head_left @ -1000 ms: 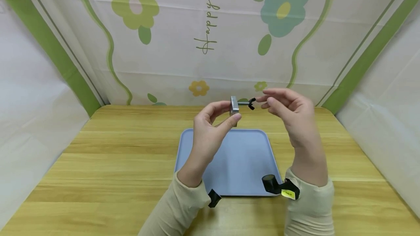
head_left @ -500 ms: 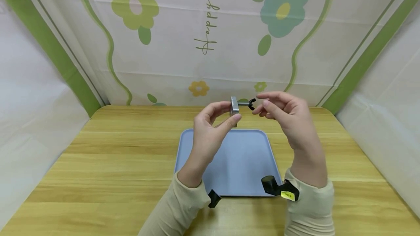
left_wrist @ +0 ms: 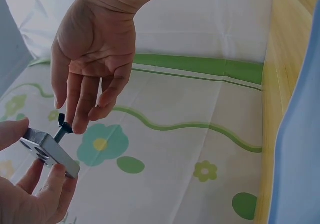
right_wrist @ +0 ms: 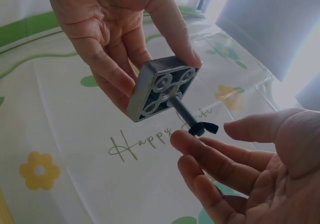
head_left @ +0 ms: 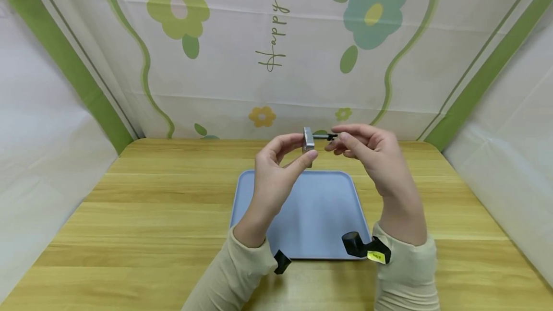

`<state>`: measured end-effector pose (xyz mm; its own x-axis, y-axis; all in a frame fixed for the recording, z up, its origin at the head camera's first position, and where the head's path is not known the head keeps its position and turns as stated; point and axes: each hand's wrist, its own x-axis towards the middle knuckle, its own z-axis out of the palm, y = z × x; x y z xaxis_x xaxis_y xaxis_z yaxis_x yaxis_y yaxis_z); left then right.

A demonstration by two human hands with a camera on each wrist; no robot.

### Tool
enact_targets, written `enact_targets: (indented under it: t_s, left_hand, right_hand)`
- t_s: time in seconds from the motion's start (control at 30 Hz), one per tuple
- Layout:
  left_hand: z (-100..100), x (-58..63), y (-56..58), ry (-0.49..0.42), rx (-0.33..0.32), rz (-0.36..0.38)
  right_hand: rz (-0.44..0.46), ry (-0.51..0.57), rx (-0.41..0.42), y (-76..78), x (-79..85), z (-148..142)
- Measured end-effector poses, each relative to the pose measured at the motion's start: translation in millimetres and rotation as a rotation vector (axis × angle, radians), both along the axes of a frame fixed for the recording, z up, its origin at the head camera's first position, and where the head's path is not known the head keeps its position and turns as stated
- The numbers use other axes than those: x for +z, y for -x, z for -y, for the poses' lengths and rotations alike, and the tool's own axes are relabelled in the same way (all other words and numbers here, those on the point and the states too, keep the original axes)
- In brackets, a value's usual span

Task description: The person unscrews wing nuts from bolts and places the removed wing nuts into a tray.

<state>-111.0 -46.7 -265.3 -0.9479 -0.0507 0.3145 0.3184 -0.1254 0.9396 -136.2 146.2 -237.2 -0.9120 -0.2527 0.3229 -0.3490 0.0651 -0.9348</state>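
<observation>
My left hand (head_left: 274,172) grips a square silver metal block (right_wrist: 142,91) by its edges, thumb on one side and fingers on the other. Ring-shaped holes show on the block's face in the right wrist view. A threaded bolt (right_wrist: 183,113) sticks out from its middle, with a black wing nut (right_wrist: 210,128) at the outer end. Around that end hovers my right hand (head_left: 380,160), fingers loosely bent. Its index fingertip is at the wing nut, seemingly touching it, while the thumb stands apart in the right wrist view. Both hands are raised above the tray.
Below the hands, a light blue tray (head_left: 319,220) lies on the wooden table (head_left: 151,234). A white cloth backdrop (head_left: 233,61) with flowers and lettering rises behind the table. Black camera mounts (head_left: 356,244) sit on the sleeves at both wrists.
My right hand has shifted left and slightly down, its fingertips closer around the wing nut. The wing nut has turned, its wings now nearly edge-on in the head view. My left hand stays put.
</observation>
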Motion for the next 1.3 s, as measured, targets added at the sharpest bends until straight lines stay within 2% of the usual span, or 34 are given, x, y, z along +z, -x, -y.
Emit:
enact_targets:
  t_s: [0.33, 0.57, 0.9, 1.17, 1.3]
  left_hand:
    - [0.2, 0.2, 0.1, -0.008, -0.005, -0.008]
    - [0.4, -0.2, -0.2, 0.003, -0.008, -0.005]
    - [0.6, -1.1, 0.2, -0.002, -0.007, -0.008]
    - [1.0, -0.4, 0.8, -0.002, 0.011, -0.008]
    - [1.2, 0.0, 1.0, -0.001, 0.008, -0.007]
  right_hand:
    - [0.016, -0.007, -0.013, 2.1, -0.4, 3.0]
    - [-0.020, 0.031, 0.003, 2.3, -2.2, 3.5]
    - [-0.071, -0.014, -0.031, 2.6, -2.8, 8.5]
    - [-0.065, 0.154, -0.074, 0.2, -0.6, 4.6]
    - [-0.073, 0.175, -0.099, -2.2, 1.5, 3.7]
